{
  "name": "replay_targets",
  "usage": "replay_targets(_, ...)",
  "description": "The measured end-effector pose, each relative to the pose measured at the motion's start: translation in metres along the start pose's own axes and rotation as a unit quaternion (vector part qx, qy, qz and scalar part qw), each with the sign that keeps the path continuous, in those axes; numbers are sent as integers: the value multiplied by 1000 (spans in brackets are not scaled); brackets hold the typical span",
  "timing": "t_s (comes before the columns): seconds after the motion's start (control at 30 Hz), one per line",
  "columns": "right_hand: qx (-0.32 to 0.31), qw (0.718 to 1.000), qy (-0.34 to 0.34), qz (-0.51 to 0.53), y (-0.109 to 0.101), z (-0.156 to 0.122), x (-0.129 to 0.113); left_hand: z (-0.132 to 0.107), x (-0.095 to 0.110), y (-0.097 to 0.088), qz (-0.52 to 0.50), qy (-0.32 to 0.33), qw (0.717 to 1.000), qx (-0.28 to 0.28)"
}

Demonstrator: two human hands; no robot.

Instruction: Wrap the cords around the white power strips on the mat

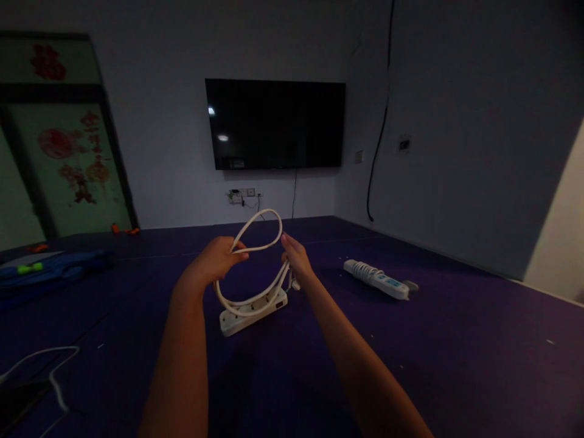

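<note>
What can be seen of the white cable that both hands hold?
The white cable is thin, round and smooth, apparently plastic-sheathed. It is gathered into several loops: one stands up between the hands, and the others hang down to the white power strip, which rests on the purple floor. The left hand pinches it where the upper loop closes. The right hand holds the strands on the other side. Where it joins the strip cannot be told.

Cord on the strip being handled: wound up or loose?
Loose, in open loops: left hand and right hand hold the cord above the power strip, not wrapped around it.
</note>
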State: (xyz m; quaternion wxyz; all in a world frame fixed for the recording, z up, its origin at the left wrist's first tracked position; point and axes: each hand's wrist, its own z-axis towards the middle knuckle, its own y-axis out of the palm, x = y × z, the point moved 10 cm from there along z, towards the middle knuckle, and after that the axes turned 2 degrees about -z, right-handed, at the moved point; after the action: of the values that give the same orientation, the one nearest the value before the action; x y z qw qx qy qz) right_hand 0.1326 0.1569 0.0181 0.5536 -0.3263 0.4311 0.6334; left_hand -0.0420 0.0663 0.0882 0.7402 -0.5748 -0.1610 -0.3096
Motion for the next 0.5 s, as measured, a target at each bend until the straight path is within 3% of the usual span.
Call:
replay_targets(0.2, 2, 1000, -6, 1, -4, -3, -10, -11, 7, 3, -71, 8, 997, -40)
replay_targets(0.5, -64, 998, -2, -1, 10, -1, -11, -2, -11, 3, 1, -26, 999, -28)
